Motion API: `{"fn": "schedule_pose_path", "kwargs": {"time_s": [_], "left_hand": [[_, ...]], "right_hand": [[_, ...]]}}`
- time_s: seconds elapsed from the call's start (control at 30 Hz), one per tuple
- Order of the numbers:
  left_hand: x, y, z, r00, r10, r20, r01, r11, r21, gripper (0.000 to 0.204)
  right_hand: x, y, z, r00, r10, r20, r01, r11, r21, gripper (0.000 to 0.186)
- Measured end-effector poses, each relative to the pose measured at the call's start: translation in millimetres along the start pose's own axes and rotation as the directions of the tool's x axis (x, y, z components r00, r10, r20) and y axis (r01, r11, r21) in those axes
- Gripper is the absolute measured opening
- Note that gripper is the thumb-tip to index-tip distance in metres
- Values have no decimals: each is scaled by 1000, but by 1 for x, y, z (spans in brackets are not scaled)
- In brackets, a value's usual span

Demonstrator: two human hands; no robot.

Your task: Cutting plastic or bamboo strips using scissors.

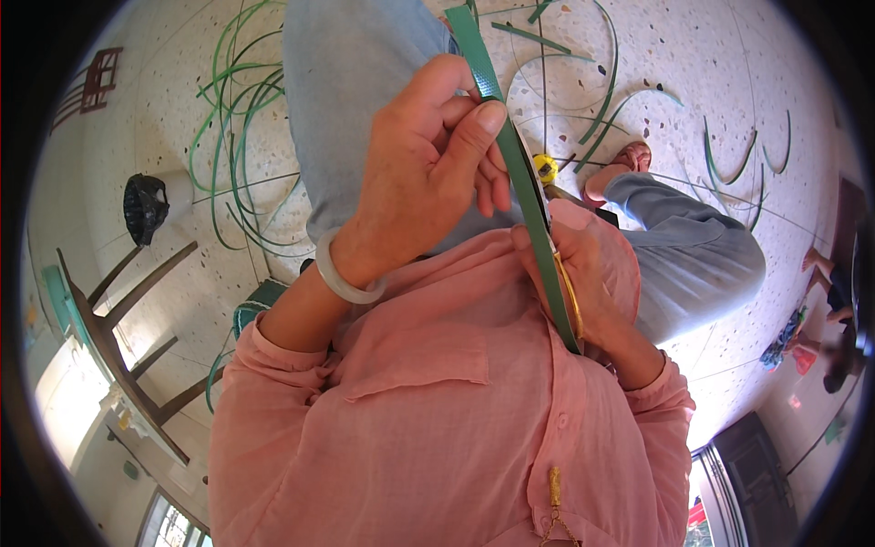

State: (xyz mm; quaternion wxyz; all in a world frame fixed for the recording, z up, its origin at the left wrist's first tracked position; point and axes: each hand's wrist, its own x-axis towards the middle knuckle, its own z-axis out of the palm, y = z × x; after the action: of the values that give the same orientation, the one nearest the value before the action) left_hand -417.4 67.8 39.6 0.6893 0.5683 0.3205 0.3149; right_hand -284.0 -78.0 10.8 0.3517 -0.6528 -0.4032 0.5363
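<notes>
A flat green plastic strip (pixel 524 187) runs slantwise in front of my chest. My left hand (pixel 433 150), a pale bangle on its wrist, pinches the strip's upper part between thumb and fingers. Lower down, my right hand (pixel 579 264) is closed round the strip. A thin yellow curved piece (pixel 569 290) shows against that palm, and a dark narrow edge runs along the strip above it. Whether these belong to one tool I cannot tell.
Loose green strips (pixel 241 137) lie coiled on the speckled floor at left, with more cut strips (pixel 602 100) at right. A small yellow round object (pixel 544 169) is beyond my hands. A black-lined bin (pixel 146 208) and a wooden chair (pixel 114 319) stand left. Other people (pixel 834 310) are far right.
</notes>
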Motion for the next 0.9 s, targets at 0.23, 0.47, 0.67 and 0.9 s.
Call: {"fn": "schedule_pose_path", "kwargs": {"time_s": [0.23,0.47,0.67,0.9], "left_hand": [[-6,-2,2,999,-23,48,25,999,-46,11],[-8,-1,5,1000,-18,24,20,995,-96,10],[-9,-1,5,999,10,31,-7,996,-92,9],[-9,-1,4,999,-9,48,14,994,-109,10]], "right_hand": [[4,-17,-2,996,-91,-7,90,989,-119,18],[7,-27,1,998,-68,-5,67,990,-125,21],[7,-17,7,997,-63,-50,61,997,-49,22],[6,-16,12,986,-117,-120,115,993,-22,38]]}}
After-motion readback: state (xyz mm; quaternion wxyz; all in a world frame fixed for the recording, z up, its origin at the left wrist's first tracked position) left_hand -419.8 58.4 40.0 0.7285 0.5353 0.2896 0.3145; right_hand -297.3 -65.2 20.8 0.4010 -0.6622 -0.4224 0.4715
